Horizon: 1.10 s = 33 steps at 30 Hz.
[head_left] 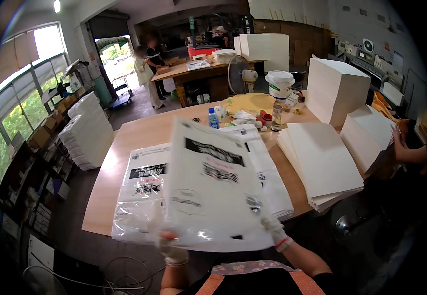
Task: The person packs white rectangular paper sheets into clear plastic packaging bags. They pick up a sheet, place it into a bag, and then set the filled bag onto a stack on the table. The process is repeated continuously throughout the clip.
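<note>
Both hands, in pale gloves, hold a white packet (208, 196) in clear plastic, with black and a little red print, tilted up above the table. My left hand (173, 250) is closed on its lower left corner, the thumb on the front. At the lower right edge, my right hand (274, 231) grips the packet, slightly blurred. Under and beside it lie similar plastic-wrapped packets, one pile (135, 209) at the left and another (274, 184) at the right. The held packet hides part of both piles.
The wooden table (103, 196) bears a blue-capped bottle (213, 118), a glass jar (276, 117), a white bucket (279, 83) and stacked white sheets (321, 155). Taller paper stacks (334, 88) stand at the back right. Another person's arm (410, 151) is at the right; a fan (238, 73) stands behind.
</note>
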Tool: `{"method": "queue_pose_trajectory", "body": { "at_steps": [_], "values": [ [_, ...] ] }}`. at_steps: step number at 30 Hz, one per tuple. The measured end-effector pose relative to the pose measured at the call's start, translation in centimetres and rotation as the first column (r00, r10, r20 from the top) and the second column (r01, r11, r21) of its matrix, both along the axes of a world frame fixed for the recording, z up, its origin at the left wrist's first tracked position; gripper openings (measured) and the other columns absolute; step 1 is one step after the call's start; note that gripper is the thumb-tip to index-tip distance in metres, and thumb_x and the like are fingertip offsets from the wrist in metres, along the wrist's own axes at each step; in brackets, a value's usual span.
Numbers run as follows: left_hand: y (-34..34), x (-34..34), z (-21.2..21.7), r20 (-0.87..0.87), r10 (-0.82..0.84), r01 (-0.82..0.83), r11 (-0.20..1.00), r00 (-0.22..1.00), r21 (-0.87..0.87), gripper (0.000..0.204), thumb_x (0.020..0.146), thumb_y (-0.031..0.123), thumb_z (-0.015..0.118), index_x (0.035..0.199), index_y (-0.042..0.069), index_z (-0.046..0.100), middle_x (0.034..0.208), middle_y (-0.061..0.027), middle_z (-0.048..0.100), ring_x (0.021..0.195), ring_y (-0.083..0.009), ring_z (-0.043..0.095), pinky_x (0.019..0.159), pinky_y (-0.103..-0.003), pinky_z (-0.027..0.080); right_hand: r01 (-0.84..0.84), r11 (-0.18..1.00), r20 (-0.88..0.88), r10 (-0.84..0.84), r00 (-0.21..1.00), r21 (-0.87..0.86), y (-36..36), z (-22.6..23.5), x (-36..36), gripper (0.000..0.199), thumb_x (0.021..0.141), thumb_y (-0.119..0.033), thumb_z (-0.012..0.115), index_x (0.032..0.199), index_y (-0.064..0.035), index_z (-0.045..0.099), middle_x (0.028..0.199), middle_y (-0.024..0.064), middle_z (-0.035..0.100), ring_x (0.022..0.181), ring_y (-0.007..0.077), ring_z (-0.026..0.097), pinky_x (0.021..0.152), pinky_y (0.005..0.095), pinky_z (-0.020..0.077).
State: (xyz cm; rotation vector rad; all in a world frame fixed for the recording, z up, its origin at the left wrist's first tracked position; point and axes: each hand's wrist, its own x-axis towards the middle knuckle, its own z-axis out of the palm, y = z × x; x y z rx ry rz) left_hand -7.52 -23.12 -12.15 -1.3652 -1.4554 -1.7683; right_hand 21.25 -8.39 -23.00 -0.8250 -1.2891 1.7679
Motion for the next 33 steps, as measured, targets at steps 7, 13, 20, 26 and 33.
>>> {"method": "queue_pose_trajectory", "body": {
  "at_steps": [7, 13, 20, 26, 33],
  "values": [
    [-2.8, -20.7, -1.7, 0.658, 0.061, -0.274, 0.934, 0.751, 0.227, 0.026, 0.089, 0.020, 0.050, 0.105, 0.001, 0.050, 0.100, -0.0140, 0.056, 0.086, -0.0248, 0.058, 0.075, -0.036, 0.051, -0.383, 0.446, 0.285, 0.272, 0.919, 0.809, -1.8, 0.7, -20.2, 0.026, 0.090, -0.024, 0.053, 0.105, -0.0039, 0.059, 0.086, 0.0043, 0.058, 0.074, 0.0173, 0.056, 0.068, 0.0310, 0.0484],
    [-4.9, -30.2, -7.6, -0.108, 0.843, -0.342, 0.094, 0.527, -0.935, 0.041, 0.090, 0.025, 0.042, 0.124, 0.002, 0.043, 0.120, -0.0187, 0.051, 0.106, -0.0329, 0.054, 0.089, -0.042, 0.044, -0.476, 0.861, 0.383, 0.384, 0.840, 0.181, -4.9, -9.4, -28.4, 0.026, 0.092, -0.028, 0.051, 0.099, -0.0038, 0.055, 0.077, 0.0027, 0.055, 0.066, 0.0124, 0.053, 0.058, 0.0299, 0.0460],
    [4.5, -14.3, -12.9, -0.281, 0.208, -0.343, 0.697, 0.937, -0.630, 0.057, 0.080, 0.035, 0.059, 0.122, -0.002, 0.046, 0.127, -0.0181, 0.048, 0.106, -0.0294, 0.055, 0.078, -0.042, 0.049, -0.595, 0.475, 0.692, -0.043, 0.721, 0.649, 1.9, 0.3, -7.8, 0.022, 0.091, -0.021, 0.048, 0.110, -0.0110, 0.054, 0.096, 0.0083, 0.062, 0.084, 0.0212, 0.062, 0.080, 0.0326, 0.0506],
    [9.4, 1.9, -12.2, -0.333, -0.423, -0.076, 0.520, 0.843, -0.851, 0.051, 0.074, 0.038, 0.061, 0.116, 0.010, 0.056, 0.129, -0.0140, 0.048, 0.124, -0.0353, 0.038, 0.104, -0.053, 0.025, -0.450, 0.514, 0.513, -0.848, -0.136, 0.730, 11.5, 1.6, 14.9, 0.067, 0.069, -0.040, 0.070, 0.120, -0.0032, 0.046, 0.123, 0.0218, 0.048, 0.115, 0.0345, 0.045, 0.090, 0.0407, 0.0441],
    [8.2, 6.7, -8.6, 0.162, -0.383, 0.366, 0.553, 0.909, -0.748, 0.036, 0.073, 0.009, 0.064, 0.108, 0.003, 0.056, 0.110, -0.0186, 0.057, 0.099, -0.0364, 0.056, 0.084, -0.042, 0.046, -0.296, 0.809, 0.862, -0.485, 0.149, 0.507, 15.8, 4.4, 20.7, 0.093, 0.058, -0.057, 0.074, 0.131, -0.0123, 0.038, 0.113, 0.0186, 0.058, 0.105, 0.0361, 0.055, 0.089, 0.0434, 0.0445]
  ]
}}
